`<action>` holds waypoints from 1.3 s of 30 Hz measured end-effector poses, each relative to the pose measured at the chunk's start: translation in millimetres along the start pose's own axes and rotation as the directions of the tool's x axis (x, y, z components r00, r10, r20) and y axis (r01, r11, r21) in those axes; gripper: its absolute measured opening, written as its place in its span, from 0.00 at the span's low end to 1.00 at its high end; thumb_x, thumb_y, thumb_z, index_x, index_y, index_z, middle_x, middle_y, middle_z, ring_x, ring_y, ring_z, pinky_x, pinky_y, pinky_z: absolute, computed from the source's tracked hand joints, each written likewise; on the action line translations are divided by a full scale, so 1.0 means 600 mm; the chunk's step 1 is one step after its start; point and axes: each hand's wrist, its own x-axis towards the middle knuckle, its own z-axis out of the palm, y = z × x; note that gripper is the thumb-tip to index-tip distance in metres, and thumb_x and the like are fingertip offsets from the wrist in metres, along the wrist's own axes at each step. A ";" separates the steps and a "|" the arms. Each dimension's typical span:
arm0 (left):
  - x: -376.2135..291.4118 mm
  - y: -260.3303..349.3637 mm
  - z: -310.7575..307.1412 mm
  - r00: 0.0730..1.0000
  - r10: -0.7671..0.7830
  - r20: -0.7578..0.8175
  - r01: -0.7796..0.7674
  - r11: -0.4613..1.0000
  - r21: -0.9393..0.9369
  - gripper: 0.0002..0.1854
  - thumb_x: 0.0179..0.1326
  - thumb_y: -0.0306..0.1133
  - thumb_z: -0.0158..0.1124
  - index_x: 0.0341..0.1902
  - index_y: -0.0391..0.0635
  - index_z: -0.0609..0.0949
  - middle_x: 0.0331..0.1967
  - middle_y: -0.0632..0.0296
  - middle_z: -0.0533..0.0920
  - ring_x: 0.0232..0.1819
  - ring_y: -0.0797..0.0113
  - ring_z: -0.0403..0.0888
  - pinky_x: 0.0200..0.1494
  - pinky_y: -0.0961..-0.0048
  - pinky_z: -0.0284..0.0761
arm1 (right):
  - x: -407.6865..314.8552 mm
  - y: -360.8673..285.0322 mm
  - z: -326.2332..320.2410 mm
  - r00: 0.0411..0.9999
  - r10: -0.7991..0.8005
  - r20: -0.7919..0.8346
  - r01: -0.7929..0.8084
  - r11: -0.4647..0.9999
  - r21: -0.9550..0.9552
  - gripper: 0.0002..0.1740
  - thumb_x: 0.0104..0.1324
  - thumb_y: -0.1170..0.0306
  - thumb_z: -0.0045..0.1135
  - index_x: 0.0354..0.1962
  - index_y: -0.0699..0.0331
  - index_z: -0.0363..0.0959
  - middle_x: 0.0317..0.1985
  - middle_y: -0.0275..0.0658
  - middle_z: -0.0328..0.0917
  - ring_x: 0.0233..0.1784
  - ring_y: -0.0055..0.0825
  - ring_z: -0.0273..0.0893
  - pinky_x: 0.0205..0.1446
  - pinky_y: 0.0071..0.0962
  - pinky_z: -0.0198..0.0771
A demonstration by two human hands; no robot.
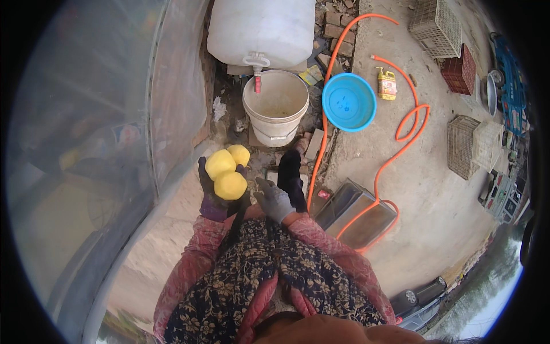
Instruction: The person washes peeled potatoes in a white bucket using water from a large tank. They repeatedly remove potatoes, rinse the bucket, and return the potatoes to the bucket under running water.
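My left hand (pixel 211 198), in a dark purple glove, holds three rounded yellow pieces of peeled produce (pixel 230 185) piled in the palm. Their faces look faceted; whether they are potatoes or fruit I cannot tell. To their right is my right hand (pixel 275 200), in a grey glove, with its fingers slightly apart and nothing visible in it. Beyond both hands stands a white plastic bucket (pixel 275 132) with a wire handle. A red-ended tap (pixel 258 81) on a large white plastic tank (pixel 261 32) hangs over the bucket's mouth.
A blue plastic basin (pixel 350 101) sits right of the bucket, near a yellow pump bottle (pixel 387 85). An orange hose (pixel 323 142) snakes across the ground and over a metal box (pixel 365 215). Plastic sheeting (pixel 129 129) rises at left. Crates (pixel 463 146) stand at far right.
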 end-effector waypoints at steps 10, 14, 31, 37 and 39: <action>-0.006 -0.002 0.017 0.996 0.039 -0.078 -0.036 0.999 0.032 0.34 0.55 0.69 0.59 0.52 0.52 0.79 0.45 0.54 0.80 0.39 0.52 0.81 0.44 0.59 0.80 | 0.019 0.005 0.010 0.999 -0.004 0.054 0.005 1.000 -0.011 0.28 0.68 0.59 0.54 0.62 0.59 0.63 0.51 0.55 0.75 0.47 0.55 0.78 0.48 0.46 0.73; -0.019 0.002 0.027 0.999 -0.027 0.019 0.027 0.999 -0.034 0.34 0.55 0.68 0.59 0.53 0.52 0.79 0.46 0.55 0.80 0.40 0.52 0.80 0.45 0.58 0.80 | 0.022 -0.003 0.005 0.999 -0.008 0.047 0.010 0.999 -0.042 0.28 0.68 0.58 0.55 0.62 0.60 0.65 0.52 0.54 0.75 0.49 0.54 0.77 0.50 0.45 0.73; -0.028 0.003 0.013 0.996 0.035 0.077 -0.029 0.997 -0.075 0.35 0.55 0.67 0.61 0.54 0.51 0.78 0.51 0.55 0.78 0.47 0.51 0.76 0.53 0.56 0.76 | 0.011 -0.012 0.000 1.000 0.030 0.008 -0.030 0.999 -0.026 0.25 0.65 0.61 0.57 0.57 0.63 0.70 0.50 0.54 0.77 0.53 0.52 0.75 0.56 0.42 0.71; -0.017 0.025 -0.005 0.997 0.038 0.067 -0.041 0.998 0.037 0.38 0.51 0.69 0.64 0.55 0.51 0.78 0.50 0.49 0.78 0.47 0.48 0.76 0.53 0.55 0.76 | 0.004 -0.018 -0.004 0.999 -0.008 -0.042 0.008 1.000 -0.009 0.25 0.65 0.62 0.57 0.57 0.64 0.71 0.52 0.54 0.76 0.55 0.51 0.75 0.58 0.40 0.70; -0.020 0.026 -0.003 0.992 0.022 0.121 -0.027 0.999 0.041 0.38 0.51 0.69 0.64 0.55 0.52 0.78 0.49 0.49 0.78 0.47 0.48 0.76 0.53 0.55 0.76 | 0.001 -0.016 -0.003 0.999 0.008 -0.038 -0.008 1.000 -0.008 0.25 0.65 0.62 0.56 0.57 0.63 0.71 0.52 0.53 0.76 0.55 0.51 0.74 0.58 0.40 0.70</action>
